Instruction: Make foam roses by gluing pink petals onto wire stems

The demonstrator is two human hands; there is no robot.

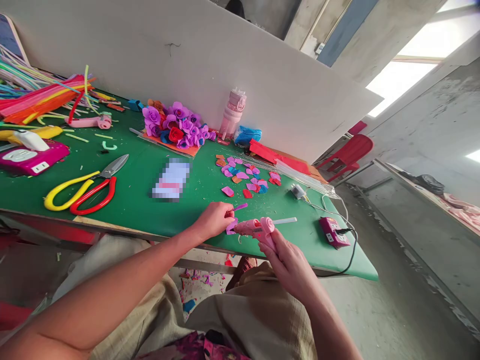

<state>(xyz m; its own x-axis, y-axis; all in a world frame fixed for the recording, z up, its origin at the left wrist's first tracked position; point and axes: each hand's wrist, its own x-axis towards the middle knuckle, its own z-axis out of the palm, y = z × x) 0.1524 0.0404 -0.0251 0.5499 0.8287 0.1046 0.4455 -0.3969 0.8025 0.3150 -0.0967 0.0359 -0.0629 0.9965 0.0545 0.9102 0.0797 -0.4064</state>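
Note:
My right hand (282,252) is wrapped round the handle of a pink glue gun (258,227), with a clear glue stick (285,220) jutting from its back end. The gun's nozzle points left and meets or nearly meets a purple paper petal (231,226). Pinched in the fingers of my left hand (215,220) is this petal piece, along with a thin purple strip (240,206) that sticks out to the right. Whether the two are joined is hidden by my fingers. Loose petals (242,175) in purple, red, blue and orange lie scattered just beyond my hands.
On the green table (142,220) lie yellow-and-red-handled scissors (93,185), a blurred phone (171,180) and a heap of paper flowers (178,125). A pink bottle (232,115) stands behind. A power socket (333,232) with cables sits near the right edge; another socket block (35,157) is left.

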